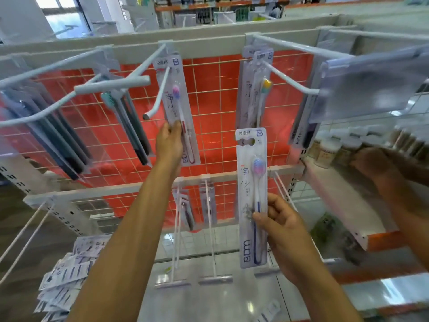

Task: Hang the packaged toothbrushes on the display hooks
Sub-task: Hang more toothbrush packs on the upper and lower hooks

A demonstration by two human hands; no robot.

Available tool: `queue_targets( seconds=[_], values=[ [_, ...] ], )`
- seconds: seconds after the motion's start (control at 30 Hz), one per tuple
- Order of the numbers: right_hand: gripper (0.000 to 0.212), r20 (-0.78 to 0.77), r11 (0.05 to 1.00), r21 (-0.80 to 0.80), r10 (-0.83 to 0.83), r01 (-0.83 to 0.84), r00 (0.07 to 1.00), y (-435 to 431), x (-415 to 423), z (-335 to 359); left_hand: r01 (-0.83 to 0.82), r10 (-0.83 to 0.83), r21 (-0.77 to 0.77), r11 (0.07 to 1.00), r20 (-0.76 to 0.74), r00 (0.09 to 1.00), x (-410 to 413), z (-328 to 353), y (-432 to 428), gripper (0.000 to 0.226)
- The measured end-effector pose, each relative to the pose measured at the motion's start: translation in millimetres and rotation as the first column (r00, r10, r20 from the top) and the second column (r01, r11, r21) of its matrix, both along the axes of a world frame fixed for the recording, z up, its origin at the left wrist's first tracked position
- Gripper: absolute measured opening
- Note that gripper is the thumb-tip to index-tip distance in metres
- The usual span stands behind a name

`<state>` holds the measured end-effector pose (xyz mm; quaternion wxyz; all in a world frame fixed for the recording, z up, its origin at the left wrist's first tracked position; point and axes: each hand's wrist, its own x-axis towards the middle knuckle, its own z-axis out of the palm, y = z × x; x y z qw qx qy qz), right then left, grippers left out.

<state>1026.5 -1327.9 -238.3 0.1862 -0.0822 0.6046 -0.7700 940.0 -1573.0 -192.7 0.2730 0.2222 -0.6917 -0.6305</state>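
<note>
My left hand [169, 141] grips the lower half of a packaged toothbrush with a red handle [178, 105]. That package hangs threaded on a white display hook [160, 89] at the upper middle of the rack. My right hand [282, 231] pinches a second package with a blue-handled toothbrush [251, 196], held upright in front of the rack, below another hook [290, 77] that carries packages with a yellow-headed brush [256, 89].
Dark toothbrush packs [58, 135] hang on the left hooks before the red wire-grid panel [209, 101]. A pile of packages [67, 275] lies low on the left. Lower hooks [209, 217] hold a few packs. Another person's blurred hand [383, 168] reaches in at the right by a shelf [336, 205].
</note>
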Motion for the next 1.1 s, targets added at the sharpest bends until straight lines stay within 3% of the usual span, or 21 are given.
queue_targets(
  seconds=[0.17, 0.43, 0.6, 0.7, 0.83, 1.0, 1.1],
  values=[
    [0.025, 0.0, 1.0, 0.023, -0.017, 0.017, 1.0, 4.1, -1.0, 0.8, 0.031, -0.031, 0.044, 0.999, 0.009, 0.999, 2.6, -13.5, -1.9, 0.024],
    [0.025, -0.017, 0.998, 0.053, -0.014, 0.015, 1.0, 10.9, 4.6, -1.7, -0.102, 0.096, 0.016, 0.995, 0.207, 0.974, 29.7, -70.3, 12.5, 0.033],
    [0.025, -0.009, 0.997, 0.074, -0.028, 0.029, 1.0, 15.7, 7.7, -6.3, -0.141, 0.104, 0.113, 0.984, 0.286, 0.953, 56.6, -102.7, 36.1, 0.03],
    [0.025, -0.002, 0.996, 0.086, -0.029, 0.029, 1.0, 18.2, 9.4, -8.8, -0.081, 0.043, 0.158, 0.984, 0.232, 0.972, 72.6, -99.7, 57.5, 0.016],
    [0.036, -0.022, 0.993, 0.114, -0.009, 0.012, 1.0, 18.6, 13.5, -9.0, 0.04, -0.084, 0.232, 0.972, 0.182, 0.98, 88.2, -83.3, 86.7, 0.022],
    [0.044, -0.039, 0.992, 0.122, 0.028, -0.023, 0.999, 11.3, 20.4, -10.3, 0.273, -0.295, 0.223, 0.936, 0.075, 0.952, 116.1, -60.2, 112.0, 0.037],
    [0.043, -0.047, 0.995, 0.095, 0.041, -0.036, 0.998, 5.6, 27.2, -11.1, 0.34, -0.354, 0.182, 0.923, 0.05, 0.934, 131.4, -52.4, 118.2, 0.034]
  ],
)
